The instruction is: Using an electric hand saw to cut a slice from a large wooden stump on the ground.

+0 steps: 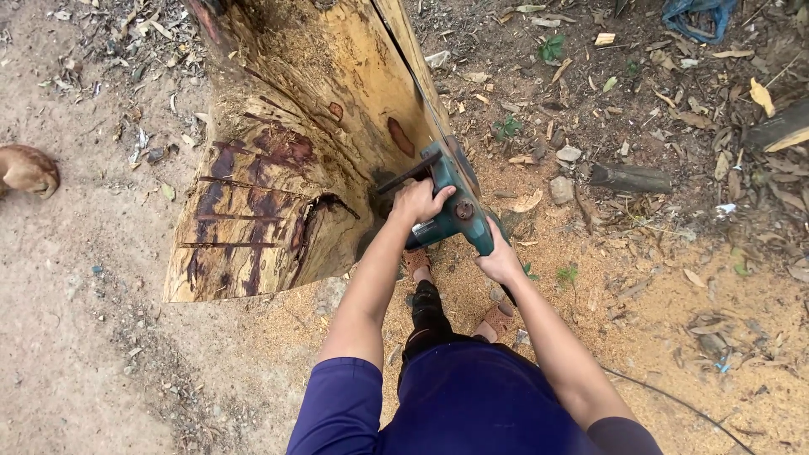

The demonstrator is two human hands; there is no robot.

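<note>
The teal chainsaw [451,198] sits against the right edge of a big slabbed log [295,160] on the sawdust-strewn ground [640,278]. The left hand [419,202] grips its black front handle; the right hand [500,263] clasps its rear grip. A cable [674,403] trails right.

Chainsaw [451,202] bar buried in the slab's [286,160] cut, rear handle hidden inside the right hand [499,263], slab top cropped by the upper edge, tan animal [27,170], perhaps a dog, cut off at left
</note>
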